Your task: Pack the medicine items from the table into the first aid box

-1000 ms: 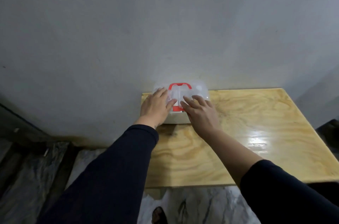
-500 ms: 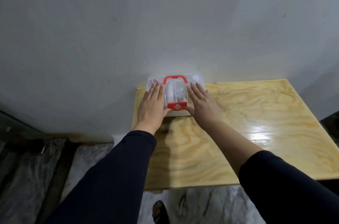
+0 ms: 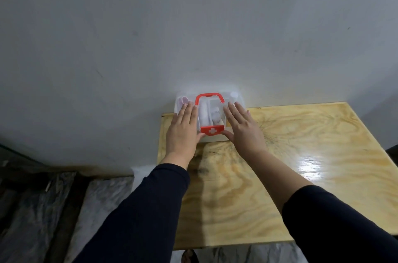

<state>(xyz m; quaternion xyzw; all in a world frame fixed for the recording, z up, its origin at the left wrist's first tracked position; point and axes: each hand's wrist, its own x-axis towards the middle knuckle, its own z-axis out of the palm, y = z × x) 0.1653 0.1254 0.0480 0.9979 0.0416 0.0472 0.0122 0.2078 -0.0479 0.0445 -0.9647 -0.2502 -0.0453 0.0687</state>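
Note:
The first aid box (image 3: 211, 109) is clear plastic with a red handle and a red latch bearing a white cross. It stands at the far left corner of the wooden table (image 3: 301, 155), against the wall, with its lid down. Pale medicine items show dimly through the lid. My left hand (image 3: 183, 131) lies flat on the lid's left part, fingers straight. My right hand (image 3: 243, 131) lies flat on the right part, its thumb by the latch. Neither hand grips anything.
A grey wall (image 3: 193, 36) rises right behind the box. The table's left edge runs just beside my left hand, with a dark marbled floor (image 3: 43, 209) below. A bright glare patch (image 3: 310, 165) sits on the tabletop to the right.
My hands slid apart from the middle of the lid to either side of the red handle and flattened. The latch, covered before, now shows. The view shifted slightly.

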